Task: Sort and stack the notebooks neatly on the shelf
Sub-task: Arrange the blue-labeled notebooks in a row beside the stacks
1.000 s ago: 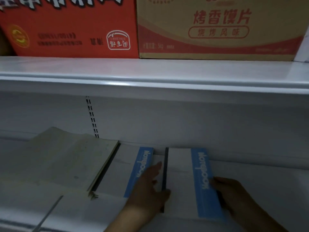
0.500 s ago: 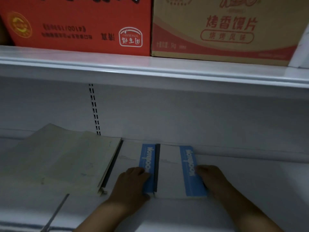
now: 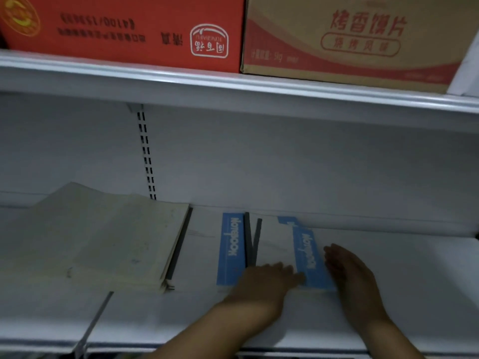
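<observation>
Right notebook (image 3: 277, 244) lies flat on the shelf (image 3: 401, 281), slightly askew, spine just beside left notebook (image 3: 207, 250); left hand (image 3: 267, 281) presses flat-fingered on its near edge, right hand (image 3: 350, 273) rests straight-fingered against its blue right edge; pale stack (image 3: 103, 237) further left

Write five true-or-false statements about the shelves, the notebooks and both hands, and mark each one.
1. The left hand rests on the right blue-banded notebook. True.
2. The red carton stands right of the tan carton. False: it stands left of it.
3. The cream notebook pile lies left of the left blue-banded notebook. True.
4. The right hand lifts a notebook off the lower shelf. False: it rests open on the shelf, at the right notebook's edge.
5. Both cartons stand on the upper shelf. True.
</observation>
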The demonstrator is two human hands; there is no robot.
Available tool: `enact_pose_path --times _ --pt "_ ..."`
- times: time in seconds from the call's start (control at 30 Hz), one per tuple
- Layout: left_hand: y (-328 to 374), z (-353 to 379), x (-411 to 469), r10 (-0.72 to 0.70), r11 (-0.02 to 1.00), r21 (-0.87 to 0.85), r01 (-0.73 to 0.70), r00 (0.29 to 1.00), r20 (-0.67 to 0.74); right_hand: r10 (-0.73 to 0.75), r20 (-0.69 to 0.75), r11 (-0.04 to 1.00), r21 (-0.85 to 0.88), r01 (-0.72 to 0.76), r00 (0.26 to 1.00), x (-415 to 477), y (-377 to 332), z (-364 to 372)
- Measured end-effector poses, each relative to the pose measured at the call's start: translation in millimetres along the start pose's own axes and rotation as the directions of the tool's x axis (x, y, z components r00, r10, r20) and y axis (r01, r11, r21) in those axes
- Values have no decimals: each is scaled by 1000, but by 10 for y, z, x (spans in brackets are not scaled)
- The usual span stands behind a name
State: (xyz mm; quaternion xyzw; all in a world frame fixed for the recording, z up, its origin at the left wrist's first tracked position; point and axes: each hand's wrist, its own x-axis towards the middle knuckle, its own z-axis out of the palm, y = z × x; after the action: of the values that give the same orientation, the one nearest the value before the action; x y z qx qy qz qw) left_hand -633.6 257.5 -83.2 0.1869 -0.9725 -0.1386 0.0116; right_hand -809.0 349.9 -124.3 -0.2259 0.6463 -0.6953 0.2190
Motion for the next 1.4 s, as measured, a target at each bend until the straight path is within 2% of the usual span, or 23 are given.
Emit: enact_pose_path --times 0.07,0.1,0.13,0.2,0.23,0.27,0.33,0.4,0.5,0.63,0.7,0.87,0.93,1.07,1.13,1.2,1.4 --pt "-118 -154 -177 10 999 -31 -20 958 -288 -44 74 986 -158 55 996 -27 23 43" --pt "-198 -245 -282 44 999 1 -49 893 -448 -62 119 966 -242 90 991 -47 24 78" --pt "-293 -322 -388 60 998 48 -41 847 -529 -64 161 941 -319 114 985 -49 44 110" --pt "-508 -331 -548 -31 998 26 58 806 -591 -37 214 891 -434 129 976 -20 80 155" --pt "-578 -316 -614 -84 994 4 108 799 -596 -24 229 872 -471 132 973 -11 85 165" --pt "-625 -296 -652 -139 986 0 167 821 -553 -15 235 860 -493 133 972 -3 84 168" --pt "-737 -204 -659 -292 953 -21 303 896 -334 -7 249 861 -490 132 968 3 88 167" --pt "-763 -162 -666 -371 928 -14 372 923 -100 -10 276 860 -488 149 961 -15 87 176" --pt "-741 -111 -621 -413 911 -32 412 910 -35 13 344 843 -508 175 939 -52 59 145" --pt "-781 -93 -538 -340 940 -26 339 938 -59 107 509 662 -677 320 854 -96 36 93" --pt "-828 -89 -519 -344 939 -43 341 935 -85 87 510 614 -704 357 856 -114 14 117" --pt "-871 11 -505 -352 936 -74 345 908 -226 53 438 657 -692 299 898 -169 13 192" --pt "-878 175 -527 -276 960 -64 271 891 -360 58 415 670 -690 272 908 -171 15 183" --pt "-884 479 -616 -153 988 -83 129 860 -487 49 391 661 -703 264 919 -167 39 188" --pt "-876 518 -608 -179 984 -117 137 831 -526 40 377 653 -711 261 925 -171 36 173" --pt "-881 552 -597 -175 984 -70 165 808 -562 19 378 635 -719 281 925 -172 54 173" --pt "-806 564 -622 -169 972 42 232 812 -558 14 384 638 -715 287 923 -210 69 165"
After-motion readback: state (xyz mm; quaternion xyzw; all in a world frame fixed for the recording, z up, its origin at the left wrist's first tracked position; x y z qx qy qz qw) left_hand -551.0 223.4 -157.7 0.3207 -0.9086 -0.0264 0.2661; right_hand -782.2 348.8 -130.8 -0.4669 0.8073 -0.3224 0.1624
